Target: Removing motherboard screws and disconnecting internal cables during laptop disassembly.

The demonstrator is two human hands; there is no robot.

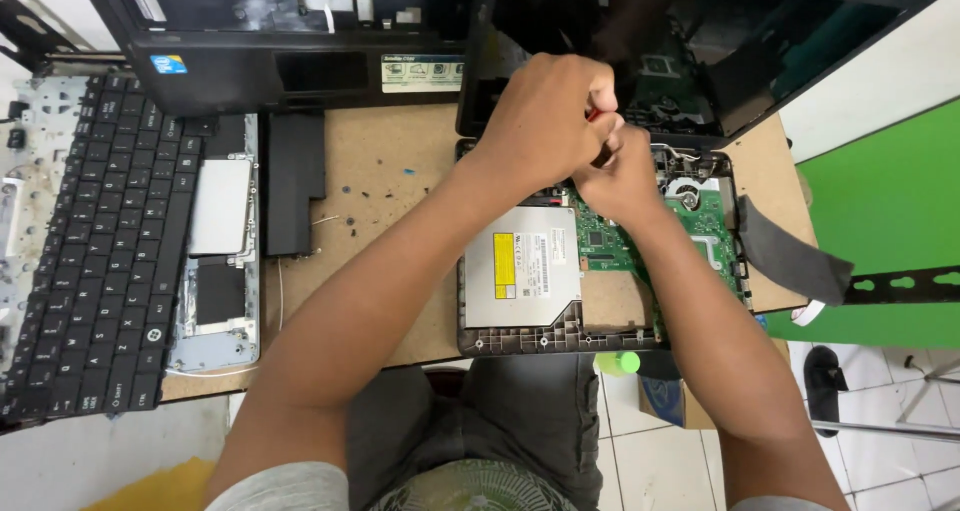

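A red-handled tool (pixel 594 115), mostly hidden, sits pinched in the curled fingers of the left hand (pixel 545 121) and right hand (pixel 625 176) above the green circuit board (pixel 610 246) of an opened black laptop base (pixel 520 343), beside its flat silver drive (pixel 522 279), on the brown fibreboard desk (pixel 385 186), right of a loose black keyboard (pixel 100 241).

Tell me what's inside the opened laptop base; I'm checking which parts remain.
In the laptop base: a silver optical drive and green circuit board. Left hand and right hand cover its middle.
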